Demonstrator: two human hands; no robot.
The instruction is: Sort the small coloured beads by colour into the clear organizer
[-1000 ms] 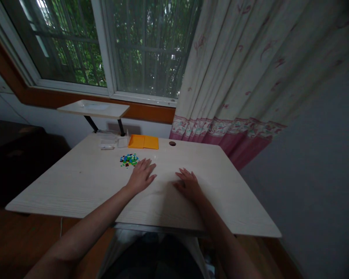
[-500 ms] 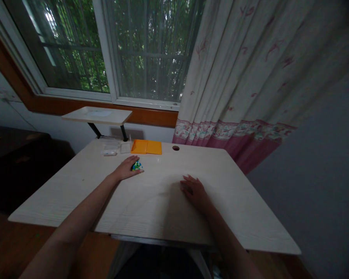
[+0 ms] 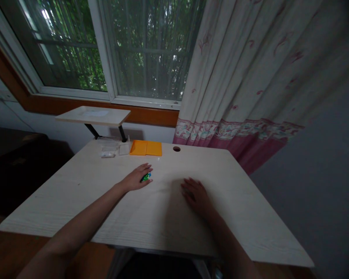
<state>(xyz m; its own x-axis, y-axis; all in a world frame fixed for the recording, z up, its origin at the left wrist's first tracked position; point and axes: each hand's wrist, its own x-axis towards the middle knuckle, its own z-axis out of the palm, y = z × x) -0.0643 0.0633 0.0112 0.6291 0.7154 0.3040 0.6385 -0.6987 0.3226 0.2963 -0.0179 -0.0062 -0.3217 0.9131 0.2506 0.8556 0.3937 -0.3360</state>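
My left hand [image 3: 137,178] lies palm down on the pale wooden table [image 3: 75,193], fingers stretched flat over a small pile of green and blue pieces [image 3: 146,177]. Only a few pieces show, peeking out under the fingertips; the rest are hidden. My right hand [image 3: 195,195] rests flat on the table to the right, fingers apart, holding nothing. A hand's width of bare table separates the two hands.
An orange tray [image 3: 145,148] lies at the table's far edge, with small clear plastic boxes [image 3: 113,149] to its left and a cable hole [image 3: 176,148] to its right. A small raised shelf [image 3: 93,115] stands behind, under the window. A curtain [image 3: 250,77] hangs at the right.
My left hand reached forward onto the pile of pieces and has slid it towards me and to the right. My right hand has stayed almost still.
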